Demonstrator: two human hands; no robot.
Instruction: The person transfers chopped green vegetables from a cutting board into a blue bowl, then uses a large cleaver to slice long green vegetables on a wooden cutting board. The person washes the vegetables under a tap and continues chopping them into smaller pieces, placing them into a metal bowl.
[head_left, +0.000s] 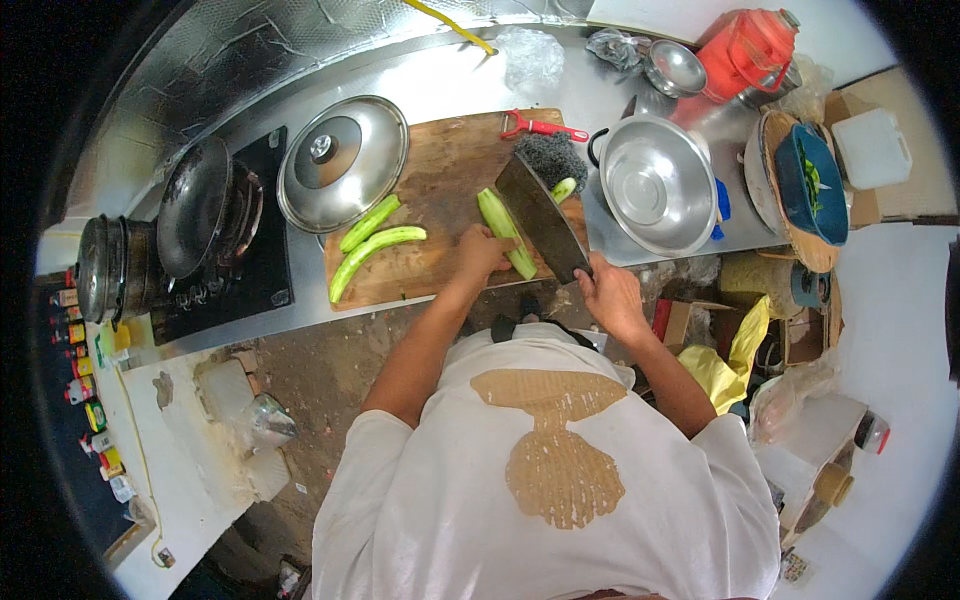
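Observation:
A wooden cutting board (442, 161) lies on the metal counter before me. My left hand (480, 255) is at a long peeled green vegetable (495, 214), perhaps a gourd or cucumber, with its fingers bent against the lower half. In my right hand (613, 296) is the handle of a cleaver (541, 217). The broad dark blade slants just right of the vegetable; whether they touch, I cannot tell. Behind the blade a short green piece (564, 189) partly shows. Two more peeled lengths, a straight one (371, 223) and a curved one (367, 259), lie on the board's left side.
A red peeler (544, 129) and a grey scouring pad (555, 159) sit at the board's far right. Beside it stands a steel basin (656, 184). A domed pot lid (345, 161) overlaps the left edge, near a black wok (193, 206) on the cooktop (274, 247).

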